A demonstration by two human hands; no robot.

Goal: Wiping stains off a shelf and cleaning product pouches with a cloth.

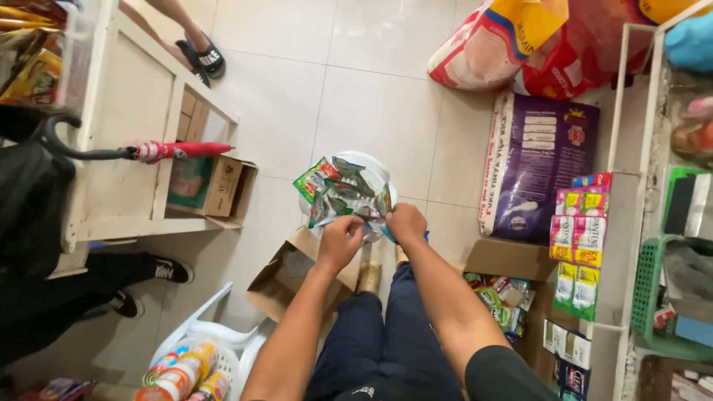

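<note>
Small shop: hanging sachet strips (579,245), rice sacks (494,37).

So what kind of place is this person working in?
Most likely a small neighbourhood shop. Strips of sachets hang on a rack, big sacks sit on the tiled floor, and both hands hold a clear bag of green snack packets.

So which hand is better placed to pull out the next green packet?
Probably the left hand: it grips the bag nearest the green packets sticking out on that side. The right hand pinches the other edge.
</note>
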